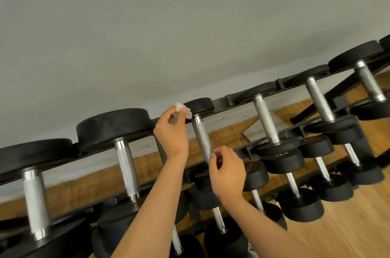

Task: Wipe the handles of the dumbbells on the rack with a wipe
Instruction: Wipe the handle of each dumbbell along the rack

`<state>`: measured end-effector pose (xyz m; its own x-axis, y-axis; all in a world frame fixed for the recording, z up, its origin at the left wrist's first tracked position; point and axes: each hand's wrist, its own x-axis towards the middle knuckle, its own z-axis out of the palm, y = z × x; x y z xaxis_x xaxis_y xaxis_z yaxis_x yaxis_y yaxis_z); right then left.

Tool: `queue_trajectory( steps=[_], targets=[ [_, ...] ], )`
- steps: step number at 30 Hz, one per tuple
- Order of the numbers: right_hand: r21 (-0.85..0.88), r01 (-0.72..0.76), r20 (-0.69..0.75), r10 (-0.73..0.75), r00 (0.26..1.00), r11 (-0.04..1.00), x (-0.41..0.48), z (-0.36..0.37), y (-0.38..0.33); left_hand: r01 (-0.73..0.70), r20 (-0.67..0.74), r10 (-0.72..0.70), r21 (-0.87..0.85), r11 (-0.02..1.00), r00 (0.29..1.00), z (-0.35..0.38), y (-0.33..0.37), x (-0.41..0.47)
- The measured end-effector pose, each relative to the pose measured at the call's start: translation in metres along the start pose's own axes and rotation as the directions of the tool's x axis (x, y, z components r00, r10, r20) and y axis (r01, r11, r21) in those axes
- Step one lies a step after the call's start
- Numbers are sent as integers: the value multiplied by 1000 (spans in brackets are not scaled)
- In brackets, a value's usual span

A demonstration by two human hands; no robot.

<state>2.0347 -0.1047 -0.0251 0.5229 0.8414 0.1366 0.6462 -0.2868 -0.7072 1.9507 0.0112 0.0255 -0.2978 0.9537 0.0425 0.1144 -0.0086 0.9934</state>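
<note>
A black rack (221, 103) holds a tilted row of black dumbbells with knurled steel handles. My left hand (172, 131) pinches a crumpled white wipe (183, 109) at the far end of the middle dumbbell's handle (202, 138), just under its far black head (198, 104). Near that handle's closer end sits my right hand (226, 170), fingers curled beside the steel; I cannot tell if they grip it. Other handles lie to the left (127, 169) and to the right (266, 119).
A lower tier carries smaller dumbbells (283, 159) with thin handles. A plain grey wall (190, 25) fills the view above the rack. Wooden floor (348, 226) shows at the lower right and behind the rack.
</note>
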Motion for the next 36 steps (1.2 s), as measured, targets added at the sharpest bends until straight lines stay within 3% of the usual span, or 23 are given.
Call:
queue_trajectory(
  steps=[12,18,22,31,36],
  targets=[
    [47,-60,45,58,997,997,3,2,10,-25,-56,23,-20,1000,998,3,-10,-1],
    [71,-67,46,64,997,995,2,2,10,141,-92,-144,-34,989,985,1,-20,16],
    [74,-66,44,63,997,995,3,2,9,178,-109,-192,-127,976,975,2,-27,-4],
    [70,-47,40,44,998,996,2,0,9,361,-57,-386,-251,898,921,2,-39,2],
    [62,-43,43,40,998,997,2,0,9,286,-22,-291,-119,951,956,-1,-46,4]
  ],
)
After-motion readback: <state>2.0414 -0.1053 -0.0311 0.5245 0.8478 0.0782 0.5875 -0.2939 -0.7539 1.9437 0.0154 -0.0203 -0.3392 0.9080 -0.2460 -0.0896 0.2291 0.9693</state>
